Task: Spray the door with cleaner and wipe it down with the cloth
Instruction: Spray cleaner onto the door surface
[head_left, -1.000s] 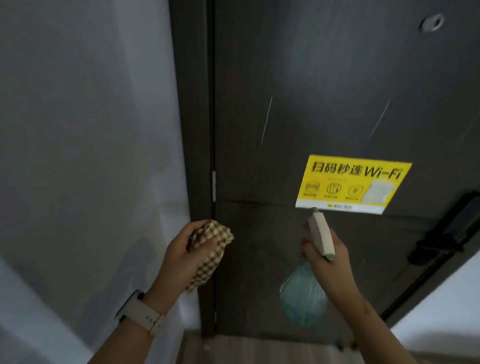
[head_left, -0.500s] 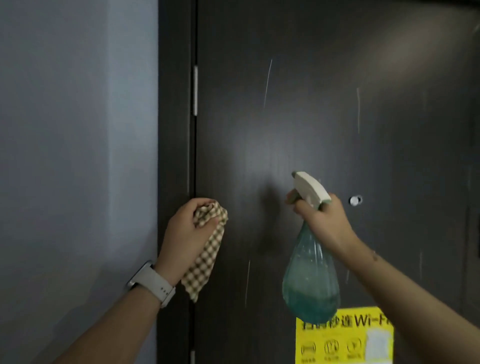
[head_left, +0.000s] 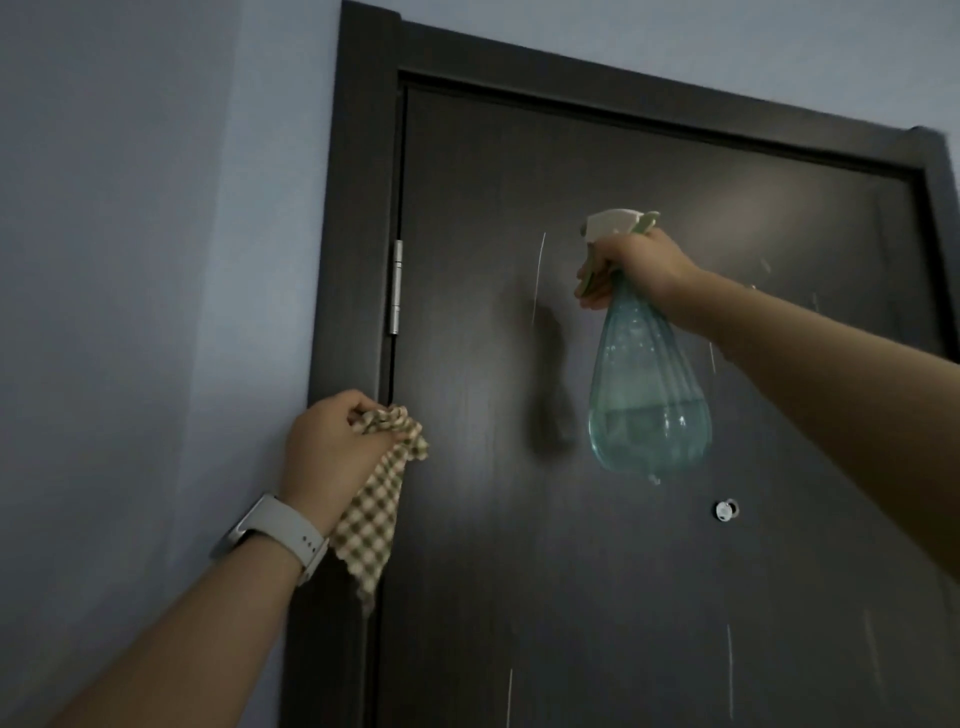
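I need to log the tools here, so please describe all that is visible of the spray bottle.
The spray bottle has a clear teal, pear-shaped body that looks like plastic, about a third full of liquid, and a white head with a pale green trigger. It hangs upright in front of the dark door, nozzle pointing left. Only the right hand touches it, gripping the neck.

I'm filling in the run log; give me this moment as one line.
phase: spraying | right hand: spray bottle aimed at door | left hand: checked cloth bunched, hanging | wiping: not started
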